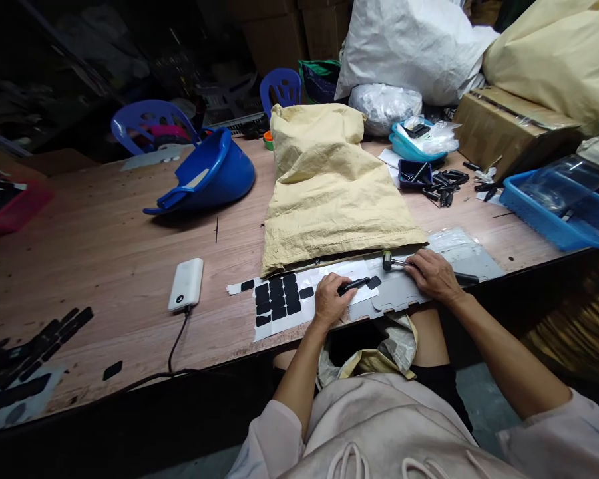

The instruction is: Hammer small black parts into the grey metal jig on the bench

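Note:
My left hand (331, 298) is closed around a slim black pen-shaped piece (355, 286), which points right over the white sheet. My right hand (433, 274) grips a small hammer (388, 261) by its metal shaft. Its dark head with a yellowish end lies to the left of that hand, and the black grip sticks out to the right. Beneath both hands is a grey plate (392, 299) at the table's front edge. A white sheet (324, 307) with rows of black rounded stickers (278, 297) lies by my left hand.
A large tan sack (334, 193) lies just beyond my hands. Left are a white power bank (186, 285) with a cable and a tipped blue basin (214, 173). Right are loose black pieces (444, 186), a blue basket (544, 219) and a cardboard box (514, 126).

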Motion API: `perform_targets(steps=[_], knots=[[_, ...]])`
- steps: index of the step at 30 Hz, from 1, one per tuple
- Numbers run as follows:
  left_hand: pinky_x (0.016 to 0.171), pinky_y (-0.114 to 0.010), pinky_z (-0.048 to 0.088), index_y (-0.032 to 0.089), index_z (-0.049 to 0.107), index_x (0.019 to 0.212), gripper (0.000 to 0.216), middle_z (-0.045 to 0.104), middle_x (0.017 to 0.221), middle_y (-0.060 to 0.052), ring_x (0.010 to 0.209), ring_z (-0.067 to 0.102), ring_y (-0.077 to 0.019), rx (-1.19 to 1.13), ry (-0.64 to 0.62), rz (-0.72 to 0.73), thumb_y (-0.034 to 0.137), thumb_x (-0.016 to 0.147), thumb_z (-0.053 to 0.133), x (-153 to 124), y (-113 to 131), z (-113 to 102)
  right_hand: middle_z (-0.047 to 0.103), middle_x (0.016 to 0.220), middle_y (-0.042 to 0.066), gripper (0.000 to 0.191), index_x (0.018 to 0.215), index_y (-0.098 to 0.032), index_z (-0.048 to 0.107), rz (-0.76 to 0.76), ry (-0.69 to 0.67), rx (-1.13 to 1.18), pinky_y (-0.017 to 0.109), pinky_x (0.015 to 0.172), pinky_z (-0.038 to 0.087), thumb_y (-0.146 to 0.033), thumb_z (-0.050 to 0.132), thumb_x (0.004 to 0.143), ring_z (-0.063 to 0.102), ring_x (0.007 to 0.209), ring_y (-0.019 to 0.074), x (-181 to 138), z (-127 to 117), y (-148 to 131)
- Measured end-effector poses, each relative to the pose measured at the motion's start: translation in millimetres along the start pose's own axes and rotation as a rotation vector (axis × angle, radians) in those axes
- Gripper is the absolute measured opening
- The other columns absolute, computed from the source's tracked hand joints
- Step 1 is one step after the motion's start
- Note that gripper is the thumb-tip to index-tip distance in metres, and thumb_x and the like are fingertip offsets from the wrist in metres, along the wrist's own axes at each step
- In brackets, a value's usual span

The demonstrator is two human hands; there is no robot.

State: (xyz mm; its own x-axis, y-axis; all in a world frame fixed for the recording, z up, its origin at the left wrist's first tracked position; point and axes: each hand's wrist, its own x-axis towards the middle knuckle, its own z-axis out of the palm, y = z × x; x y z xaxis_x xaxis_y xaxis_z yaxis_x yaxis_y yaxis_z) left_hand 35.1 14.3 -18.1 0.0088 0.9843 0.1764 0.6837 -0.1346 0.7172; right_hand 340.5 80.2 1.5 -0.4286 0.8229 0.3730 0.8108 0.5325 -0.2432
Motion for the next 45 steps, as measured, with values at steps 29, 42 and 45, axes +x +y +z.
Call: perform_targets(steps=[29, 42, 45], knots=[[0.086, -0.034, 0.049, 0.023, 0.078, 0.091, 0.013, 0.069, 0.090, -0.001, 0.091, 0.064, -0.0193, -0.013, 0.002, -0.040, 0.016, 0.081, 0.083, 2, 3, 1, 0.066, 0.092, 0.003, 0.041, 0.142, -0.032, 0.068, 0.041, 0.012, 0.067, 0.026, 0.064, 0.046, -0.024, 0.049, 0.107, 0.063, 0.076, 0.0155, -28, 8, -111], [0.087, -0.034, 0.049, 0.022, 0.076, 0.090, 0.015, 0.069, 0.089, -0.002, 0.091, 0.064, -0.0207, 0.043, -0.014, -0.043, 0.016, 0.079, 0.084, 2, 7, 1, 0.070, 0.090, 0.006, 0.032, 0.116, -0.024, 0.078, -0.061, 0.110, -0.174, 0.031, 0.072, 0.045, -0.037, 0.051, 0.107, 0.063, 0.085, 0.0202, -9, -12, 29], [0.087, -0.036, 0.050, 0.022, 0.076, 0.091, 0.014, 0.069, 0.090, -0.002, 0.092, 0.064, -0.0218, 0.063, -0.014, -0.030, 0.019, 0.080, 0.084, 3, 4, 2, 0.071, 0.092, 0.007, 0.030, 0.111, -0.023, 0.078, -0.151, 0.099, -0.148, 0.033, 0.080, 0.047, -0.037, 0.052, 0.106, 0.061, 0.086, 0.0220, -6, -7, 49]])
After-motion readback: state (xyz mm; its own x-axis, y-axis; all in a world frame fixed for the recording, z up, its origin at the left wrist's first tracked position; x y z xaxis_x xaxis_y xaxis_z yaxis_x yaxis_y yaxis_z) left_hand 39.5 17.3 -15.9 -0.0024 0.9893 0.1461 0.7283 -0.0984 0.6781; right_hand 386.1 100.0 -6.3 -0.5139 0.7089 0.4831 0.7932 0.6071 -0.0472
